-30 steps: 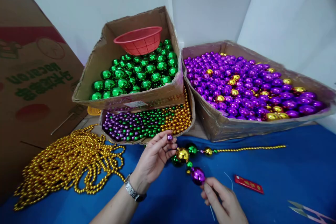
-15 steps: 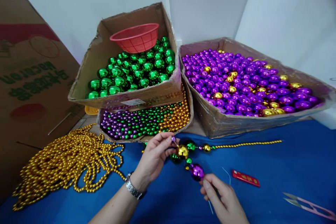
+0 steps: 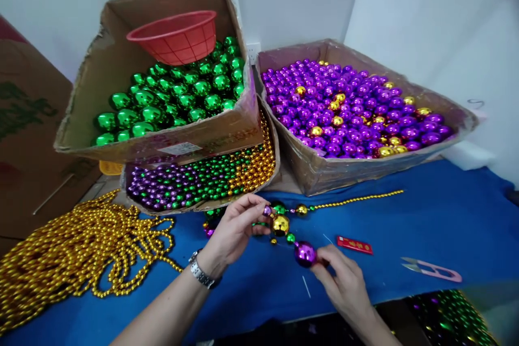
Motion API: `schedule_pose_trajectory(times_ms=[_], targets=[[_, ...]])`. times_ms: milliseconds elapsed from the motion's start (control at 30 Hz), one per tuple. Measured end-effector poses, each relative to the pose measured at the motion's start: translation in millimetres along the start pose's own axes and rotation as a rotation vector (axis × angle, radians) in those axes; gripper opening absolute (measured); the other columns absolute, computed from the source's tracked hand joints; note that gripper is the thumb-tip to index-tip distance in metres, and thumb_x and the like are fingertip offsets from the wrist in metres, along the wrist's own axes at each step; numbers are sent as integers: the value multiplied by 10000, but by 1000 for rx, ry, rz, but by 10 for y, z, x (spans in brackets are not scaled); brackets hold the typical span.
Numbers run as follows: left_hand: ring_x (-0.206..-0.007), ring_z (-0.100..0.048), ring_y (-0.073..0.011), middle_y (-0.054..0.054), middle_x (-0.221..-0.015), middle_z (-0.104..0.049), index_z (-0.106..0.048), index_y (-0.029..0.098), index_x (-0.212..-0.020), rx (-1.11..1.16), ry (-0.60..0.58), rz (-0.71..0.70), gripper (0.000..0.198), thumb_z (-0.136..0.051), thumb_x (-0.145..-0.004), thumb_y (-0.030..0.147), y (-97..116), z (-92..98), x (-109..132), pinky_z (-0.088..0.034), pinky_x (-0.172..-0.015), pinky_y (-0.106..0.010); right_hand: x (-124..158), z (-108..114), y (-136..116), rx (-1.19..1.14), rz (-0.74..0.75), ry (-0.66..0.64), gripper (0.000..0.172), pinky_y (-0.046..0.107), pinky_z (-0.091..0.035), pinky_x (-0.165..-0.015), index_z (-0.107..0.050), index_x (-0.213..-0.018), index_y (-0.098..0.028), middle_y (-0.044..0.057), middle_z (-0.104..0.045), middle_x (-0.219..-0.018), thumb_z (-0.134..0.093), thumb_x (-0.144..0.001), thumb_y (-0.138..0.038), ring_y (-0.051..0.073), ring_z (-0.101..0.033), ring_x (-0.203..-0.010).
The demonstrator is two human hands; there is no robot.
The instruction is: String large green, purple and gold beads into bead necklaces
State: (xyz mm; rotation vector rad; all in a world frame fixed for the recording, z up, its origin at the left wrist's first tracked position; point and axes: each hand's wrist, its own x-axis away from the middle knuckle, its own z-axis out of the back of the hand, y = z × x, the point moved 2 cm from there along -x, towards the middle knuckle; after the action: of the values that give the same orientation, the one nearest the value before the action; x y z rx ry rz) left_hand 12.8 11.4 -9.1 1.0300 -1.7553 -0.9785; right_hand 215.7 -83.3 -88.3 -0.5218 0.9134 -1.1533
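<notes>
My left hand (image 3: 239, 227), with a watch at its wrist, pinches a small purple bead (image 3: 267, 210) at one end of a short strung row. Beside it on the row hang a large gold ball (image 3: 280, 224), a small green bead (image 3: 291, 238) and a large purple ball (image 3: 305, 254). The fingers of my right hand (image 3: 338, 270) are closed at the purple ball's right side. Behind the row, a bead strand with a thin gold chain (image 3: 360, 198) lies on the blue cloth (image 3: 259, 292).
Boxes hold green balls (image 3: 201, 88), purple and gold balls (image 3: 357, 102), and small mixed beads (image 3: 203, 178). A red basket (image 3: 178, 38) rests in the green balls' box. Gold bead chains (image 3: 81, 254) lie left; a red packet (image 3: 354, 245) and pink-handled snips (image 3: 432, 269) lie right.
The view has shifted right and down, so a box of green beads now shows at the bottom right. Both hands still hold the row, which is stretched out much as before.
</notes>
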Motion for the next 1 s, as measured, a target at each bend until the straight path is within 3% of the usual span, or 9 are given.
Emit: schedule_pose_trajectory(times_ms=[100, 267, 400, 500, 600, 733, 800, 867, 1000], targets=[[-728, -604, -140, -40, -809, -647, -631, 161, -822, -115, 10, -66, 121, -671, -797, 272, -17, -81, -18, -513, -599, -227, 12, 66, 112, 72, 18, -65, 145, 287, -484, -686, -591, -967, -201, 64, -625, -894, -562, -904, -328, 187, -602, -776], [-798, -629, -180, -84, -981, -679, -701, 154, -786, -262, 3, -185, 118, -713, -746, 265, -49, -319, -44, -524, -672, -258, -164, 295, 56, 131, -89, -162, 452, 299, -522, -745, -481, -1277, -252, 81, -532, -1226, -590, -859, -386, 173, -617, -835], [-887, -618, -203, -82, -958, -680, -731, 170, -732, -342, -33, -325, 50, -734, -718, 218, -5, -543, -62, -494, -751, -260, -466, 305, -162, 118, 11, -57, 385, 387, -441, -922, -482, -1276, -216, 89, -585, -1188, -535, -904, -301, 241, -541, -1071], [-874, -620, -200, -70, -929, -684, -727, 181, -751, -411, -51, -440, 35, -698, -756, 200, 150, -619, -65, -489, -768, -274, -563, 242, -153, 94, 26, -70, 220, 361, -456, -858, -598, -1100, -199, 79, -653, -1031, -439, -954, -238, 222, -581, -969], [-875, -616, -194, -55, -889, -695, -716, 180, -781, -421, 9, -577, 35, -684, -772, 191, 372, -613, -55, -481, -786, -276, -520, 287, -62, 63, 10, -99, 196, 341, -466, -813, -647, -983, -210, 49, -682, -920, -454, -950, -216, 203, -605, -881], [-860, -619, -191, -50, -861, -697, -714, 165, -806, -370, 18, -598, 59, -689, -771, 206, 525, -669, -64, -485, -782, -278, -482, 439, -81, -7, -33, -82, 262, 343, -456, -873, -571, -1184, -223, 58, -646, -1112, -493, -938, -266, 206, -586, -1012], [-832, -621, -183, -49, -849, -696, -711, 158, -803, -326, 10, -574, 67, -699, -761, 210, 528, -730, -70, -491, -748, -265, -500, 465, -144, -76, -63, -79, 263, 310, -471, -851, -568, -1183, -218, 55, -654, -1085, -455, -957, -287, 187, -607, -984], [-817, -620, -178, -50, -860, -695, -705, 159, -807, -267, 9, -566, 78, -705, -755, 217, 493, -775, -64, -494, -733, -262, -517, 460, -195, -146, -100, -80, 237, 257, -494, -745, -619, -1062, -208, 32, -682, -911, -423, -971, -306, 157, -643, -831], [-910, -619, -204, -74, -994, -685, -683, 178, -976, -279, -104, -509, 184, -645, -804, 231, 240, -779, -53, -483, -814, -294, -515, 491, -229, -214, -185, -7, 294, 207, -465, -579, -636, -962, -177, 1, -622, -702, -398, -979, -349, 119, -603, -616]])
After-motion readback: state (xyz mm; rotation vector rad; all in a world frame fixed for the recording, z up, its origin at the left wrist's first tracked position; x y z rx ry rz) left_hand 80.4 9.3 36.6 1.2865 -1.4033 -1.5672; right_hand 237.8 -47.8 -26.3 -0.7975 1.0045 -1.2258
